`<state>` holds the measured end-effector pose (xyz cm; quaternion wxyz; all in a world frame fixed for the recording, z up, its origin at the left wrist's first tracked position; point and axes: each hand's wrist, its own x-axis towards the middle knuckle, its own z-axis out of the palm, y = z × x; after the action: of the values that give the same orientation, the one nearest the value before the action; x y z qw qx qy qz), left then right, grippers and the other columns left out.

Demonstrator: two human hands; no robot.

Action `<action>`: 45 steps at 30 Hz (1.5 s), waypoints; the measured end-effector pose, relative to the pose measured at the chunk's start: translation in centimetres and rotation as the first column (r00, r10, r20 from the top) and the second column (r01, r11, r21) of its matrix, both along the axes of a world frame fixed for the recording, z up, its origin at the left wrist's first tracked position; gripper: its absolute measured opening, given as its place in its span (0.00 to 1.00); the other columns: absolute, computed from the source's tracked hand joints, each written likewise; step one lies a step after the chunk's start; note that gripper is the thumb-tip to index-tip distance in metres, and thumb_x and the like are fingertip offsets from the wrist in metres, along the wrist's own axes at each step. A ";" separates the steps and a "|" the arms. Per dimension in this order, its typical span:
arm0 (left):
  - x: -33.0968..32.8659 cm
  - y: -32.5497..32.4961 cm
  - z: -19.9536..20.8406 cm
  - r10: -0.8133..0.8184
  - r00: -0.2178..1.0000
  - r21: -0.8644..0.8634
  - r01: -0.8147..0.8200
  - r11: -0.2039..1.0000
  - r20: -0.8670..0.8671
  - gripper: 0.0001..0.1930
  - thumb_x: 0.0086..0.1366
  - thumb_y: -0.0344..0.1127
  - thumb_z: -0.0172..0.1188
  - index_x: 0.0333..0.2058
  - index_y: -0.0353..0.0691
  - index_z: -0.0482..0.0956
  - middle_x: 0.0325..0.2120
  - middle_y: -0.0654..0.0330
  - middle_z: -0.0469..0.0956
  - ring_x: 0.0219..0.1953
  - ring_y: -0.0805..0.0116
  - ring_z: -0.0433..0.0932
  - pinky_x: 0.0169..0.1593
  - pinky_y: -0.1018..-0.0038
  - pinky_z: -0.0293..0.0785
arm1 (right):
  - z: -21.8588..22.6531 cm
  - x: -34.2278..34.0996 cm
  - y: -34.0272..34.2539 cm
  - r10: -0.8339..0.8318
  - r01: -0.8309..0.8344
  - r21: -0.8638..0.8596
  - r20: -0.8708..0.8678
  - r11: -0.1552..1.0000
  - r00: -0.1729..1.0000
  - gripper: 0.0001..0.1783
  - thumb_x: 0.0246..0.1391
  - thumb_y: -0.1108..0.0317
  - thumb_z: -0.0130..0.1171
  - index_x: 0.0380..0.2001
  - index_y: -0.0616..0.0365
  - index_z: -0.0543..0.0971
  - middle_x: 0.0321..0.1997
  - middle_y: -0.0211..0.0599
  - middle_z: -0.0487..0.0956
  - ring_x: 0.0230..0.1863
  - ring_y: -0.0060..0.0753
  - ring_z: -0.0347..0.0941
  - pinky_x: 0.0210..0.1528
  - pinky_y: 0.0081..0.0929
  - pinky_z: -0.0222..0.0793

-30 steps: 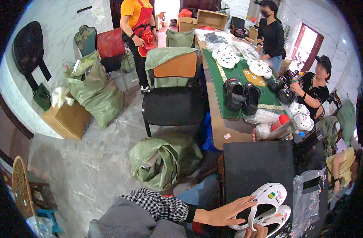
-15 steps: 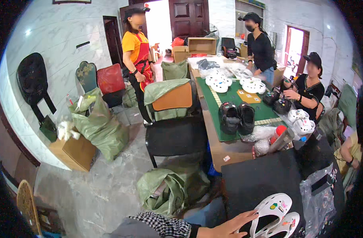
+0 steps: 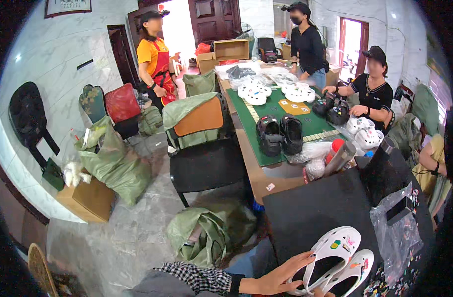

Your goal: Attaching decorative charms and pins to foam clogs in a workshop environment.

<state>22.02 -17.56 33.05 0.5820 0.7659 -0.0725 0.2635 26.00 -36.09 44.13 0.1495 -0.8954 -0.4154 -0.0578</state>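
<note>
A pair of white clogs (image 3: 330, 245) decorated with small coloured charms rests on the black table at the lower right, toes pointing away from me. My left hand (image 3: 285, 274) comes in from the lower left in a checked sleeve and grips the left clog by its side near the heel, fingers along the outer edge and thumb lower down. Between the clogs' heels, at the bottom edge, a small patch of skin shows, which seems to be part of my right hand (image 3: 323, 293); its fingers are mostly cut off. Many loose charms (image 3: 395, 282) lie beside the clogs.
A clear plastic bag (image 3: 392, 232) and a dark box (image 3: 399, 210) lie to the right. Beyond, a green mat (image 3: 263, 151) holds black and white clogs. Several people stand or sit around the far table. A black chair (image 3: 206, 166) and green sacks (image 3: 201, 235) stand left.
The view has shifted, so the room sits further left and the clogs show more fully. My left hand stays on the left clog. A bit of skin now shows between the heels.
</note>
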 end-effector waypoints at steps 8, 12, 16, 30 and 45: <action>0.1 0.1 -0.2 -0.001 1.000 -0.009 0.001 1.000 0.015 0.36 0.73 0.55 0.49 0.71 0.42 0.52 0.70 0.46 0.48 0.72 0.46 0.48 0.70 0.56 0.51 | -1.6 -0.1 0.5 -0.023 0.023 0.045 0.004 0.999 1.000 0.25 0.49 0.73 0.64 0.52 0.58 0.73 0.43 0.52 0.72 0.46 0.56 0.68 0.51 0.50 0.62; 0.2 -0.1 0.0 -0.026 0.998 -0.098 0.032 0.995 0.061 0.35 0.74 0.53 0.48 0.71 0.41 0.53 0.70 0.46 0.49 0.72 0.47 0.49 0.69 0.57 0.51 | -1.7 0.3 0.6 -0.012 0.015 0.071 -0.037 0.997 0.999 0.25 0.46 0.74 0.66 0.49 0.59 0.73 0.43 0.55 0.71 0.46 0.58 0.68 0.50 0.51 0.62; 0.4 0.0 -0.4 -0.053 0.998 -0.161 0.058 0.985 0.033 0.35 0.70 0.41 0.53 0.71 0.39 0.50 0.72 0.47 0.47 0.74 0.49 0.44 0.73 0.59 0.42 | -0.8 -0.1 0.7 -0.005 0.022 0.171 -0.100 0.985 0.995 0.30 0.37 0.71 0.74 0.47 0.56 0.74 0.45 0.53 0.70 0.46 0.59 0.68 0.49 0.52 0.62; -0.1 0.0 0.8 0.094 0.986 -0.225 -0.061 0.972 0.137 0.34 0.68 0.47 0.54 0.68 0.38 0.57 0.69 0.41 0.52 0.72 0.44 0.50 0.71 0.54 0.47 | 1.8 1.4 3.6 -0.020 -0.080 0.357 0.267 0.931 0.963 0.18 0.36 0.65 0.76 0.28 0.53 0.77 0.32 0.40 0.70 0.33 0.47 0.69 0.36 0.43 0.63; 0.8 2.4 -0.3 0.194 0.975 -0.125 -0.180 0.976 0.109 0.35 0.70 0.57 0.49 0.64 0.34 0.61 0.63 0.34 0.60 0.66 0.39 0.61 0.66 0.51 0.57 | 0.0 2.4 4.8 -0.013 -0.046 0.275 0.210 0.960 0.978 0.22 0.25 0.54 0.79 0.22 0.47 0.76 0.34 0.33 0.69 0.34 0.43 0.68 0.37 0.41 0.63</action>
<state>22.85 -15.18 32.75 0.5922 0.7172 -0.0196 0.3668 28.41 -31.28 44.14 0.2298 -0.8508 -0.4241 -0.2084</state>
